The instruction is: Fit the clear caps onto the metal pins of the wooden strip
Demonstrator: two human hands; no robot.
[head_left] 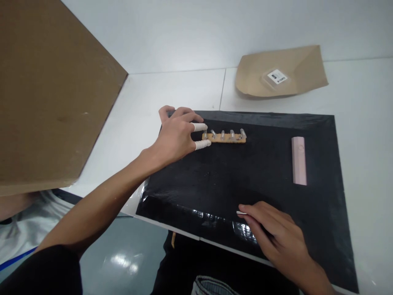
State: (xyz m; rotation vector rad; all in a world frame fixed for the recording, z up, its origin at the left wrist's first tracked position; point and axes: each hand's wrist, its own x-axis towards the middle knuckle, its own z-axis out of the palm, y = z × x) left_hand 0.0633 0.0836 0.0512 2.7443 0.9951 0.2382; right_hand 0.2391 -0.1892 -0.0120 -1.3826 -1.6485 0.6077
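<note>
My left hand [179, 133] has white finger covers on its thumb and index finger. Those two fingertips press on opposite long edges of a tan strip [217, 138] at its left end, while the other fingers rest curled on the mat. Several small clear plastic pieces [222, 134] stand in a row along the strip, some tilted. Near the mat's front edge, my right hand [276, 233] is closed around a slim silvery metal tool [241, 212]. Only the tool's short end shows past the fingertips, so its kind is hidden.
A black mat [245, 176] covers part of the white table [184, 90]. On its right lies a pink faceted bar-shaped object [299, 160]. Behind, brown paper [307, 69] holds a clear labelled case [276, 78]. A large cardboard panel [55, 94] stands left; another person's sleeve [43, 221] shows below it.
</note>
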